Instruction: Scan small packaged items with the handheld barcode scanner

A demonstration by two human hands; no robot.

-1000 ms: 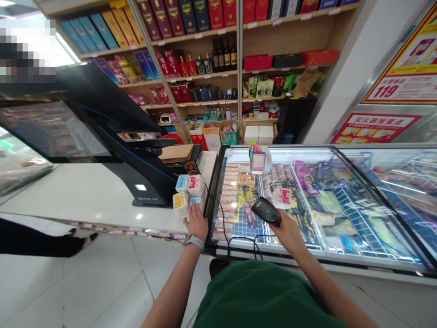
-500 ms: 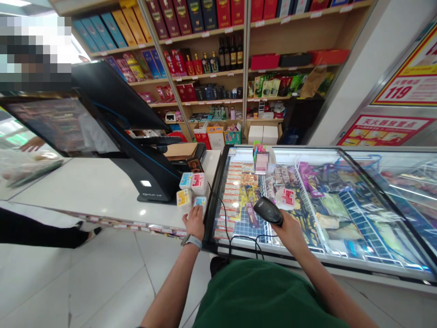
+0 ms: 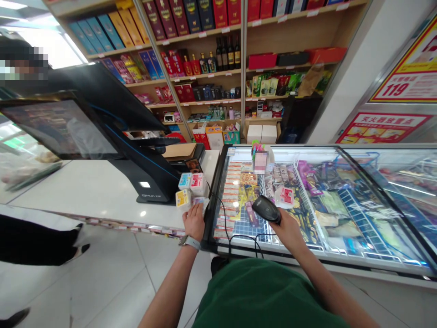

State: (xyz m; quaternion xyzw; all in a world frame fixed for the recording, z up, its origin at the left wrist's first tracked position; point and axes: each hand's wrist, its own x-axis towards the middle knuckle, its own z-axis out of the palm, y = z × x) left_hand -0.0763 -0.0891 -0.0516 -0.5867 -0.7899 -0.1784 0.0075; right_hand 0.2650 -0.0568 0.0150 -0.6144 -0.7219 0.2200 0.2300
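My right hand (image 3: 290,230) is shut around a black handheld barcode scanner (image 3: 266,209), held over the glass lid of a freezer chest (image 3: 341,205). My left hand (image 3: 194,222) lies on the white counter (image 3: 88,191) with its fingers apart. Its fingertips touch a small blue-and-white package (image 3: 200,202). Close by stand a white-and-blue package (image 3: 185,181), a red-and-white package (image 3: 198,184) and a yellow package (image 3: 183,198).
A black checkout terminal (image 3: 150,182) with its large screen (image 3: 59,130) stands on the counter. The scanner's cable (image 3: 225,218) runs along the freezer's edge. Shelves of boxed goods and bottles (image 3: 191,59) rise behind. A person's black-clad legs (image 3: 30,241) are at the left.
The view has shifted slightly. The black-clad legs at the left have moved, and both of my hands stay almost where they were.
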